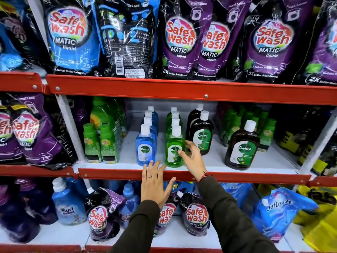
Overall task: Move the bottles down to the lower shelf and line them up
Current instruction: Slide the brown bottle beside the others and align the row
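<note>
On the middle shelf [215,159] stand rows of Dettol bottles with white caps: a blue row led by the front blue bottle [145,147], a green row led by the front green bottle [174,149], and brown bottles, one [200,135] behind my right hand and one [241,146] standing apart to the right. My right hand [193,159] is open, fingers spread, touching the right side of the front green bottle. My left hand [155,183] lies flat and open over the shelf's red front edge [109,175], just below the blue and green bottles. Neither hand holds anything.
Green bottles [101,143] crowd the shelf's left and more stand at the back right [262,128]. Safe Wash pouches [180,39] fill the shelf above. The shelf below holds a Surf Excel bottle [67,201], Safe Wash pouches [196,214] and a blue Softouch pouch [279,207].
</note>
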Demonstrator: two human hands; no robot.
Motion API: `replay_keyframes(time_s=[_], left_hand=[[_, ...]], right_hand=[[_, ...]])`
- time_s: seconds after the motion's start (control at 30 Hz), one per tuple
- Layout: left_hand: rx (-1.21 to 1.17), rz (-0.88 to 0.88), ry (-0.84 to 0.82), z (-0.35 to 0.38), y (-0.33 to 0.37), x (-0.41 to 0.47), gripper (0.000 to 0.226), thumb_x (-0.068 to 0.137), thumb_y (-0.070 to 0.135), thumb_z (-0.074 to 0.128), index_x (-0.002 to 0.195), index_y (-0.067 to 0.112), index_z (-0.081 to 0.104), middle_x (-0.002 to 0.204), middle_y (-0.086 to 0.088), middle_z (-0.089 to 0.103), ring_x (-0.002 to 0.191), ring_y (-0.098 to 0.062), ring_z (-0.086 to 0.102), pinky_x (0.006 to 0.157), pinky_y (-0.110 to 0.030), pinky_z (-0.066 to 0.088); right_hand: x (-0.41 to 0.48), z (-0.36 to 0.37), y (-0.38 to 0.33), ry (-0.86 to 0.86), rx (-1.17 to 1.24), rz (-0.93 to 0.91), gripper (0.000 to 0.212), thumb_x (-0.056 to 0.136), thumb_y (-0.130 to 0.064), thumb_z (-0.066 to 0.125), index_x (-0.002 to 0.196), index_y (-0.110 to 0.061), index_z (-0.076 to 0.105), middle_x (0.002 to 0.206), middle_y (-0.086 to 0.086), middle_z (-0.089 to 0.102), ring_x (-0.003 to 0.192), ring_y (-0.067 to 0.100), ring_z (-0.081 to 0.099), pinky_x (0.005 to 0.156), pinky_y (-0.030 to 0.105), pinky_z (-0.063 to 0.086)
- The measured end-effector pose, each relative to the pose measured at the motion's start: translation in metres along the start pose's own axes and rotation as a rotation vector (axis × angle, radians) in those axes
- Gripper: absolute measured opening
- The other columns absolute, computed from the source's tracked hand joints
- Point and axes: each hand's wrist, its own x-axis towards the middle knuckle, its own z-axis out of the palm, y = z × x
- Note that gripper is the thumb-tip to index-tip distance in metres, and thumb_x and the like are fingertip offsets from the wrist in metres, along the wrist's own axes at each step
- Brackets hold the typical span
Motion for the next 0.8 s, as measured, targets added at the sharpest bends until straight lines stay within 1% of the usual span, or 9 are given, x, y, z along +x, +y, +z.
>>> replay_keyframes(time_s=[0.13,0.23,0.27,0.33,0.47,0.53,0.63,0.7,0.8], left_hand=[[0.002,-0.006,0.011,0.002,0.000,-0.001,0.069,0.097,0.065,0.023,0.136,0.017,0.054,0.152,-0.014,0.049,0.149,-0.033,0.034,0.124,-0.048,0.010],[0.009,-0.001,0.027,0.003,0.001,-0.002,0.068,0.097,0.064,0.024,0.134,0.016,0.055,0.149,-0.014,0.052,0.149,-0.034,0.034,0.124,-0.049,0.011],[0.009,0.000,0.038,0.003,0.001,-0.001,0.066,0.097,0.063,0.025,0.133,0.016,0.055,0.147,-0.014,0.053,0.148,-0.034,0.035,0.124,-0.049,0.013],[0.003,-0.004,0.064,0.004,0.001,-0.001,0.064,0.098,0.062,0.026,0.131,0.016,0.056,0.145,-0.014,0.054,0.148,-0.034,0.035,0.125,-0.050,0.014],[0.006,-0.025,0.091,0.009,0.005,-0.003,0.060,0.098,0.060,0.027,0.128,0.016,0.056,0.143,-0.013,0.056,0.148,-0.034,0.034,0.125,-0.051,0.015],[0.020,-0.041,0.104,0.010,0.007,-0.003,0.060,0.098,0.059,0.029,0.125,0.014,0.057,0.141,-0.014,0.057,0.147,-0.035,0.035,0.125,-0.051,0.016],[0.036,-0.060,0.127,0.012,0.011,-0.003,0.060,0.097,0.058,0.030,0.121,0.010,0.059,0.136,-0.017,0.060,0.143,-0.038,0.040,0.123,-0.052,0.018],[0.042,-0.067,0.133,0.013,0.012,-0.003,0.061,0.097,0.058,0.031,0.119,0.009,0.059,0.134,-0.018,0.061,0.142,-0.038,0.041,0.123,-0.052,0.018],[0.048,-0.066,0.131,0.013,0.012,-0.003,0.060,0.096,0.057,0.031,0.119,0.009,0.060,0.133,-0.017,0.061,0.142,-0.038,0.041,0.122,-0.054,0.020]], right_hand=[[-0.001,-0.002,0.004,-0.015,0.014,-0.008,0.046,0.096,-0.007,0.062,0.138,-0.003,0.046,0.129,0.009,0.058,0.124,0.014,0.050,0.082,0.004,0.050],[-0.007,-0.010,0.006,-0.004,0.012,-0.049,0.048,0.094,-0.013,0.066,0.138,-0.010,0.048,0.127,-0.002,0.057,0.123,0.012,0.054,0.096,0.017,0.052],[-0.010,-0.014,0.007,0.029,0.017,-0.073,0.048,0.094,-0.014,0.067,0.138,-0.012,0.049,0.129,-0.003,0.058,0.122,0.013,0.056,0.098,0.019,0.051],[-0.015,-0.026,0.006,0.144,0.032,-0.125,0.043,0.094,-0.015,0.066,0.135,-0.018,0.054,0.130,-0.003,0.061,0.118,0.014,0.060,0.090,0.010,0.049],[-0.021,-0.068,0.006,0.424,0.002,-0.234,0.035,0.093,-0.012,0.064,0.128,-0.015,0.059,0.122,0.004,0.065,0.108,0.016,0.063,0.082,0.005,0.047],[-0.024,-0.092,0.005,0.530,-0.034,-0.269,0.034,0.093,-0.014,0.064,0.127,-0.016,0.059,0.122,0.007,0.066,0.104,0.010,0.061,0.081,0.009,0.047],[-0.027,-0.123,0.006,0.692,-0.039,-0.262,0.037,0.092,-0.016,0.066,0.128,-0.016,0.058,0.121,0.008,0.063,0.106,0.016,0.060,0.088,0.030,0.052],[-0.028,-0.140,0.010,0.774,-0.057,-0.224,0.048,0.089,-0.016,0.070,0.133,-0.013,0.052,0.124,0.012,0.060,0.115,0.027,0.057,0.100,0.042,0.048],[-0.024,-0.162,0.023,0.808,-0.175,-0.064,0.074,0.082,-0.023,0.077,0.145,-0.011,0.040,0.135,0.015,0.053,0.130,0.034,0.045,0.115,0.050,0.033]])
